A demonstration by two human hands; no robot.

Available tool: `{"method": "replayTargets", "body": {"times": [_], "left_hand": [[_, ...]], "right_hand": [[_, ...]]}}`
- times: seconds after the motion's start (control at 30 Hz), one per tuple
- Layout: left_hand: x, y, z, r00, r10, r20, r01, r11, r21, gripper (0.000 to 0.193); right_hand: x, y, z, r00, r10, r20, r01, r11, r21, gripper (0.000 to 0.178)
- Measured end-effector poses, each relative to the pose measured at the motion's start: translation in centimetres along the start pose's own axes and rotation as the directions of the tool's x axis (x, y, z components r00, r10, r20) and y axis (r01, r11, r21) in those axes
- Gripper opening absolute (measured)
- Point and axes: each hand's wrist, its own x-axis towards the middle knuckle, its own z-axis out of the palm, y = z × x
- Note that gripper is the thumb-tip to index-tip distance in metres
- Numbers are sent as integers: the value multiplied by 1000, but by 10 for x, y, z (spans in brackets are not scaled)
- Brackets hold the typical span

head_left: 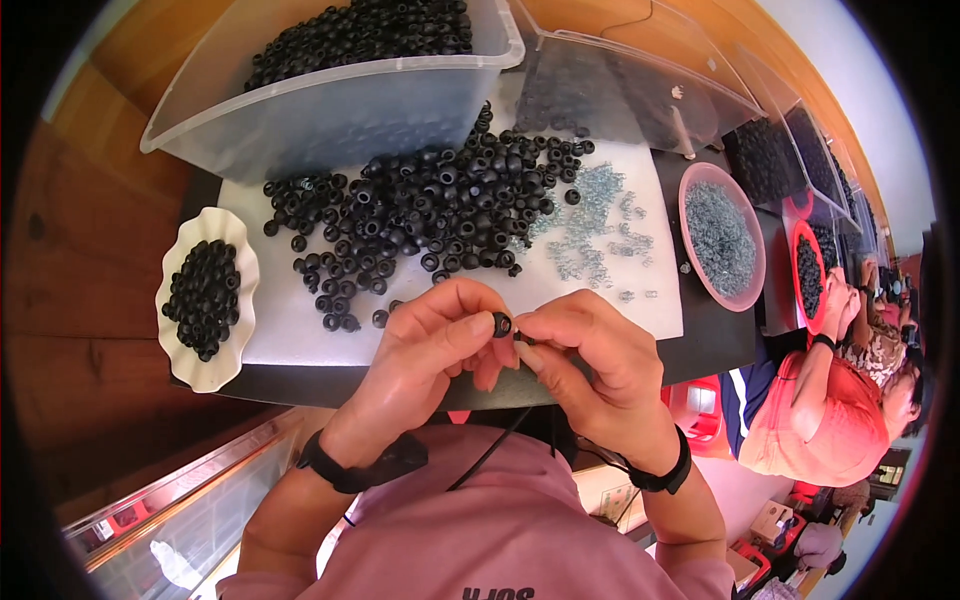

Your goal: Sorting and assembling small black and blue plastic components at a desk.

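Observation:
My left hand [437, 335] is closed, its thumb and forefinger pinching a round black hollow piece [502, 324] whose opening shows. Close beside it, my right hand [598, 362] pinches at a small dark bit, mostly hidden by the fingertips. Both hands meet above the front edge of a white foam sheet [285, 345]. Just beyond them spreads a loose pile of round black hollow pieces [440, 205]. To the right of the pile are scattered small silvery-blue pieces [590, 215] that look like coil springs.
A wavy cream dish [205, 372] with black pieces stands at left. Behind the pile is a clear plastic bin [330, 125] of black pieces, with another bin [640, 90] beside it. A pink bowl [757, 270] holds the silvery-blue pieces. A person in an orange top [830, 415] sits at right.

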Motion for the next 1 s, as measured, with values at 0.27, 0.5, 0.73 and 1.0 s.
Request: {"method": "replayTargets", "body": {"times": [0.27,0.5,0.73,1.0], "left_hand": [[0,-1,2,1000,-19,24,17,997,82,20],[-1,-2,5,999,-24,23,21,995,95,20],[-1,-10,8,997,71,20,-74,983,170,29],[4,-13,19,984,161,-75,-135,952,273,36]], "right_hand": [[-7,6,-2,984,-173,-41,165,975,-151,28],[-5,4,-2,978,-204,-35,195,963,-186,31],[-4,4,-1,969,-247,-12,238,947,-217,30],[-7,3,6,967,-250,-47,221,918,-331,35]]}}
